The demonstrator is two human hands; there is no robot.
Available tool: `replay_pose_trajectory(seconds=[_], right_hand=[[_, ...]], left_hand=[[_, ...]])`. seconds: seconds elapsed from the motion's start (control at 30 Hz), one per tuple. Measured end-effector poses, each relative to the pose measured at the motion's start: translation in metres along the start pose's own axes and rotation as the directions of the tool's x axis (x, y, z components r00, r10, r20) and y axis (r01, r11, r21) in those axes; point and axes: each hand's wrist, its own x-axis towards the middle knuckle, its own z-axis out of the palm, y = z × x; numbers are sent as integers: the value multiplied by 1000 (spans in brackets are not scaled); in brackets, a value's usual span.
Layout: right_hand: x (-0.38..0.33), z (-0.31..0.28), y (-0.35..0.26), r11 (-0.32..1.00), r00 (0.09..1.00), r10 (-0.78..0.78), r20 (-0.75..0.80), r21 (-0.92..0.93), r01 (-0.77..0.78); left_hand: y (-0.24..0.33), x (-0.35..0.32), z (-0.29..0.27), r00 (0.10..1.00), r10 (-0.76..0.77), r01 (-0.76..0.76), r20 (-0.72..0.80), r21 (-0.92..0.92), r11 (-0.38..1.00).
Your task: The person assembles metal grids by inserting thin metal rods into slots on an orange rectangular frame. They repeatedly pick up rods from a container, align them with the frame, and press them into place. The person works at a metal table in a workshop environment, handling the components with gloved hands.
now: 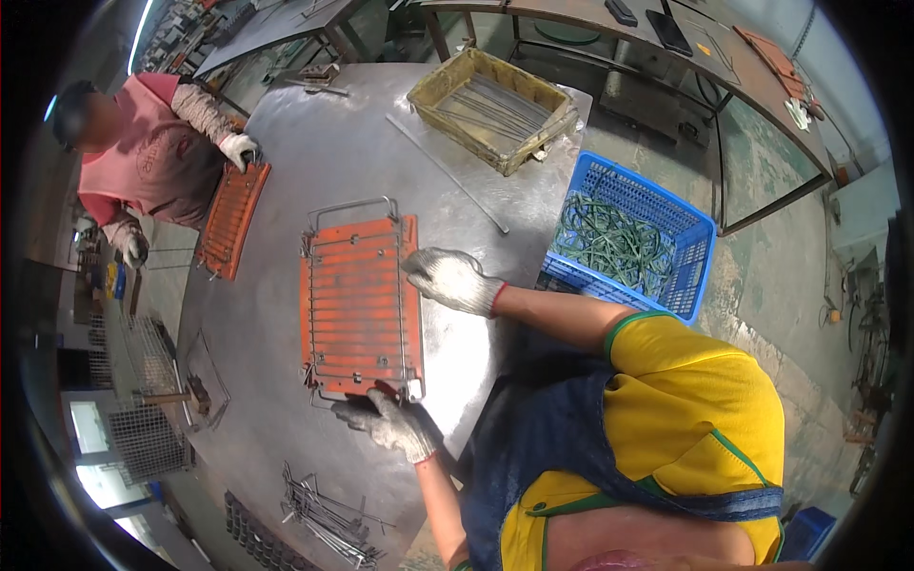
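An orange slotted jig plate (pixel 357 314) lies on the steel table (pixel 324 143), with a thin wire frame (pixel 347 205) set on top of it. My left hand (pixel 392 425), in a white knit glove, grips the frame's near corner at the plate's lower edge. My right hand (pixel 452 279), gloved the same way, curls its fingers over the frame's side wire at the plate's upper right edge. Both forearms are bare, and my yellow shirt and blue apron fill the lower right.
A co-worker in pink (pixel 143 152) handles a second orange jig (pixel 231 221) at the table's left. A lined tray of metal rods (pixel 495 105), a long loose rod (pixel 446 171), a blue crate of green wire (pixel 628 238), bent wire pieces (pixel 324 519) and mesh racks (pixel 143 438) surround me.
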Motion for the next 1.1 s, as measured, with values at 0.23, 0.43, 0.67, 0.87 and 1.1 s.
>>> replay_pose_trajectory(seconds=[0.23,0.43,0.67,0.87,1.1], right_hand=[[37,27,33,998,989,-62,-137,-36,57],[44,10,10,981,974,192,-122,46,-188],[65,28,38,992,953,90,-288,107,-61],[51,7,1,868,940,267,-214,477,-138],[-10,0,19,915,972,151,-180,398,-69]], left_hand=[[65,36,36,934,159,-217,320,155,964],[125,49,55,864,280,-315,420,17,949],[125,82,89,824,444,-483,352,27,875],[122,80,76,752,507,-579,421,56,813],[34,5,37,680,733,-723,-5,-166,670]])
